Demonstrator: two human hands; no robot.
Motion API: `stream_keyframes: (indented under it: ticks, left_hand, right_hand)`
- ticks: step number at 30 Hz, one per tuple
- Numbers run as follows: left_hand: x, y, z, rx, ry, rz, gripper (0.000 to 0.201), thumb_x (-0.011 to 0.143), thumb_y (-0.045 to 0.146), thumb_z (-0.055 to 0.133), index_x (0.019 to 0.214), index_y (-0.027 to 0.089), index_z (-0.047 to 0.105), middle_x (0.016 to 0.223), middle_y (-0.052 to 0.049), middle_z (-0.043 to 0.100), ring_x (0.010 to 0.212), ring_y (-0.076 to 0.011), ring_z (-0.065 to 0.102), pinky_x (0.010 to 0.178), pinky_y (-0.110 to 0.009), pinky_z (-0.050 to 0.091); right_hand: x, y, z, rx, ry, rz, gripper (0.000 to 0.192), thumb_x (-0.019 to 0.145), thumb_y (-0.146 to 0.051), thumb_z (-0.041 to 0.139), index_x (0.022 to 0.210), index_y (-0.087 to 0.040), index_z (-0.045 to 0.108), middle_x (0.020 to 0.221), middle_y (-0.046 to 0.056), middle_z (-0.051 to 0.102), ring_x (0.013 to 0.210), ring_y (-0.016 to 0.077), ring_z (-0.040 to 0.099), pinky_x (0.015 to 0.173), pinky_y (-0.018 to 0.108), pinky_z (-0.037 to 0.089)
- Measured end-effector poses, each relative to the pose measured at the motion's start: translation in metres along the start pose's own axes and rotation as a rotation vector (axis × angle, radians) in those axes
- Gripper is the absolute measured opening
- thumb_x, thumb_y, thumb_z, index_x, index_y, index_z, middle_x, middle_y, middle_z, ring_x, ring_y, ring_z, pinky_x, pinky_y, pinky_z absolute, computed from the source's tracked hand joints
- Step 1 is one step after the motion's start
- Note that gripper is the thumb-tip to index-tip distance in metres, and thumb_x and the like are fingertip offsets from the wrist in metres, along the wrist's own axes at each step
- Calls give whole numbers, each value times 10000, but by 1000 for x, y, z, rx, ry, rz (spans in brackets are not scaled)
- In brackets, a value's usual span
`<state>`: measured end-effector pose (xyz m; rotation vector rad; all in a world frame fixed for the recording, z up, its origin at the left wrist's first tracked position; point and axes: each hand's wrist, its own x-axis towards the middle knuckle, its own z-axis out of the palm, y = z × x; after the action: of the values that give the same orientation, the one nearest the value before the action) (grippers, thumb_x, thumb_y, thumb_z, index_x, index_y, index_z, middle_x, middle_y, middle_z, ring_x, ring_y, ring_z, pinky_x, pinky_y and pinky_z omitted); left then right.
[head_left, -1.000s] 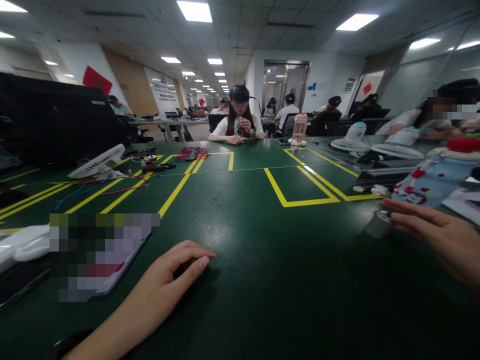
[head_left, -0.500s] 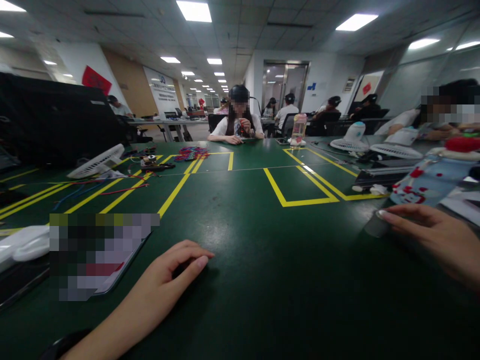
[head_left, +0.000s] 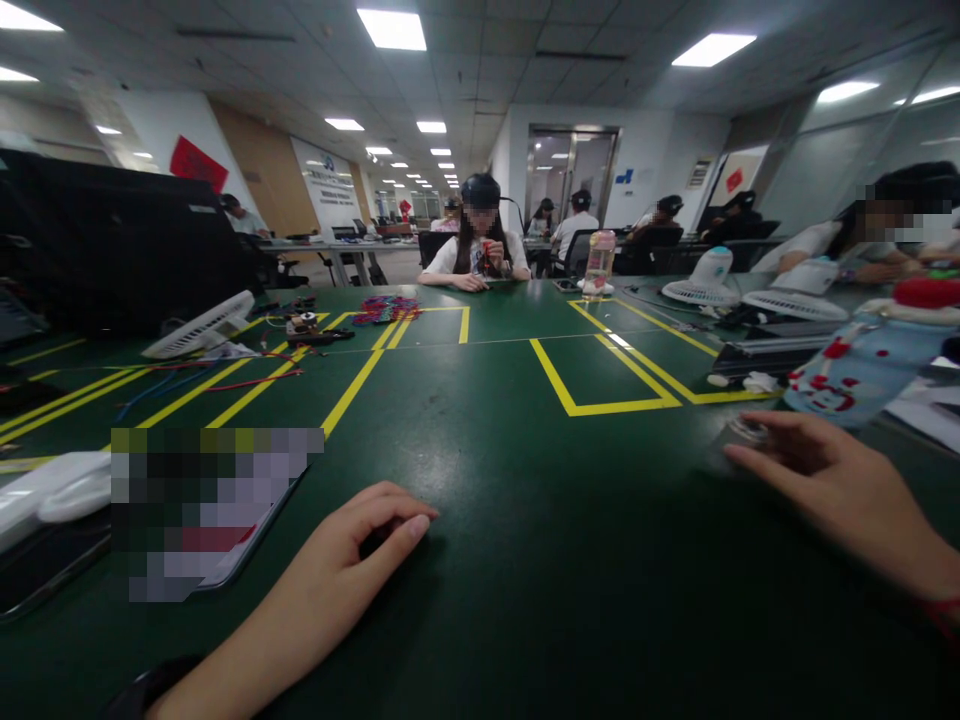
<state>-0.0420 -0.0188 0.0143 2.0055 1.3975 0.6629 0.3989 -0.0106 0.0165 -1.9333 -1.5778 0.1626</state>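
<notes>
A small silver cap-like object [head_left: 748, 430] is seen on the green table [head_left: 525, 520], just beyond the fingertips of the right hand [head_left: 817, 480] and in front of a light blue bottle with red spots [head_left: 855, 375]. In the earlier pictures it stood as a short grey cylinder by the fingertips; now only its pale round top shows, partly covered by the fingers, so its exact pose cannot be told. The right hand is laid low over the table with fingers loosely extended and close together, touching or nearly touching the object; whether anything is pinched cannot be told. It has shifted slightly leftward and downward since a second ago. The left hand [head_left: 352, 550] is rested on the table, fingers curled loosely inward, holding nothing, unchanged in place. Left of it a flat blurred-out device [head_left: 210, 510] is laid. Farther off, yellow tape lines [head_left: 600, 375], white fans [head_left: 199, 325] and coloured wires [head_left: 225, 375] are seen, and a person [head_left: 476, 245] is seated at the far edge.
</notes>
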Motion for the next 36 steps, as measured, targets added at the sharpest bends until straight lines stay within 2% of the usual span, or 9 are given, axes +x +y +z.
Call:
stream_keyframes:
  ticks: [5,8,10,14,17,23,27,32,36]
  left_hand:
    - [1,5,0,22,2,-1,225,912,339,475,950,261,683,979,-10,650,934,-206,611,834,-326,483]
    - [0,-1,0,26,4,15,217,917,325,472,957,263,677,988,-9,643,943,-199,604,843,-324,477]
    - [0,-7,1,31,10,38,208,921,315,472,975,267,667,990,-6,634,945,-193,598,843,-321,473]
    - [2,-5,8,44,28,76,195,927,300,479,1043,280,635,1022,-4,603,938,-182,585,844,-320,464]
    - [10,17,19,28,63,155,200,916,271,506,1080,291,618,1045,-6,578,933,-175,571,847,-312,456]
    - [32,64,36,-37,54,285,147,885,201,551,915,251,686,958,-5,587,908,-166,566,813,-283,445]
    - [36,58,35,-96,110,196,138,880,247,578,901,249,715,896,-3,582,871,-168,572,778,-283,444]
    - [35,34,47,-15,-41,161,140,831,241,655,924,289,748,892,-4,594,877,-183,572,789,-308,441]
    - [35,28,57,75,-74,193,117,810,271,681,890,313,754,908,-1,618,889,-197,567,794,-327,431]
  right_hand:
    - [-33,-78,49,368,-237,-445,424,765,-360,639,1151,-222,527,1128,65,604,986,153,613,883,296,520]
    - [-49,-123,75,455,-408,-583,378,773,-322,630,1124,-222,534,1055,41,617,934,123,609,846,280,524]
    - [-53,-137,87,480,-481,-619,367,766,-315,635,1109,-230,539,1024,24,615,901,106,603,820,262,518]
    - [-55,-135,100,536,-550,-559,488,742,-314,663,1182,-266,460,1062,0,596,928,90,593,846,250,506]
    - [-56,-130,103,632,-572,-493,651,687,-300,719,1225,-270,353,1111,-1,577,985,89,583,889,247,498]
    - [-55,-134,102,724,-620,-475,516,710,-235,695,1123,-247,385,1030,-23,593,922,69,595,826,219,506]
    - [-54,-131,95,599,-574,-504,441,719,-219,661,1096,-250,435,988,-37,594,863,62,585,765,205,489]
    - [-56,-125,90,503,-541,-515,381,720,-223,634,1062,-247,466,950,-37,586,814,62,569,717,202,477]
    - [-59,-123,89,471,-465,-527,359,718,-231,634,1038,-234,473,947,-24,583,827,70,569,731,201,487]
